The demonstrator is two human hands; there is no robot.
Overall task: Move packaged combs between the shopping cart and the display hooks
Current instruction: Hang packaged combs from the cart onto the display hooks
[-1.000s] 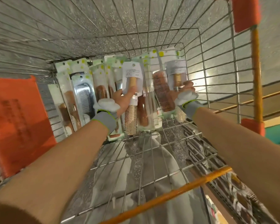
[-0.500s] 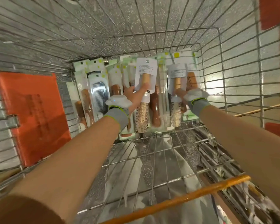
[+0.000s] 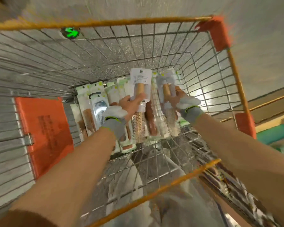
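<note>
I look down into a wire shopping cart (image 3: 203, 66) with orange rim and corner guards. Several packaged combs and brushes (image 3: 95, 105) lie in a row on its floor. My left hand (image 3: 129, 104) grips a packaged round brush (image 3: 140, 82) with a wooden handle and a white card top, held above the row. My right hand (image 3: 175, 97) grips a second packaged round brush (image 3: 165, 81) just to the right of the first. Both wrists wear grey and white bands. The display hooks are out of view.
An orange plastic flap (image 3: 44, 131) hangs on the cart's left wall. The cart's orange handle bar (image 3: 154, 194) crosses below my forearms. A green arrow mark (image 3: 71, 32) shows on the speckled floor beyond the cart's far rim.
Both hands have lifted their packaged brushes higher off the row. The view has tilted up, so the cart's far rim and the floor beyond now show.
</note>
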